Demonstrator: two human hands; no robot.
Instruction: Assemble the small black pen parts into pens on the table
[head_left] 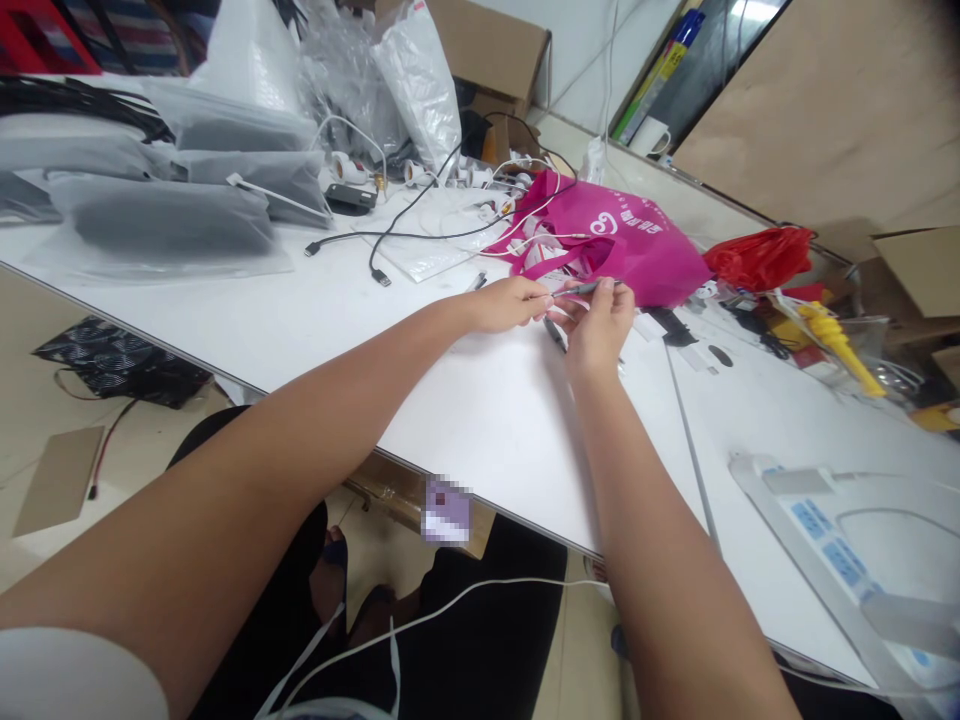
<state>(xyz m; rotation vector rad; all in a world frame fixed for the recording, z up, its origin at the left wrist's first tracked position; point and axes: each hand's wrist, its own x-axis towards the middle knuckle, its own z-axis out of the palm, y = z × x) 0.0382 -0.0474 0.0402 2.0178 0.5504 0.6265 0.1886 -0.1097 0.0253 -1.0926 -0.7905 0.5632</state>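
Note:
Both my hands meet over the white table (pixel 480 390), just in front of a pink bag. Between them is a slim grey pen-like stick (pixel 589 288), lying nearly level. My left hand (pixel 514 303) pinches at its left end with thumb and finger. Around the stick's right part, the fingers of my right hand (pixel 602 325) are closed. A dark slim piece (pixel 555 335) lies on the table below the hands, partly hidden by my right hand. Another small dark piece (pixel 478 282) rests behind my left wrist. Fine detail at the fingertips is blurred.
Behind the hands slumps the pink bag (pixel 630 240), with a black cable (pixel 420 235) left of it. Grey plastic-wrapped packs (pixel 165 220) are piled at left. A red plastic bag (pixel 765 258) and a yellow tool (pixel 840 345) lie right. A white power strip (pixel 825 540) sits at front right.

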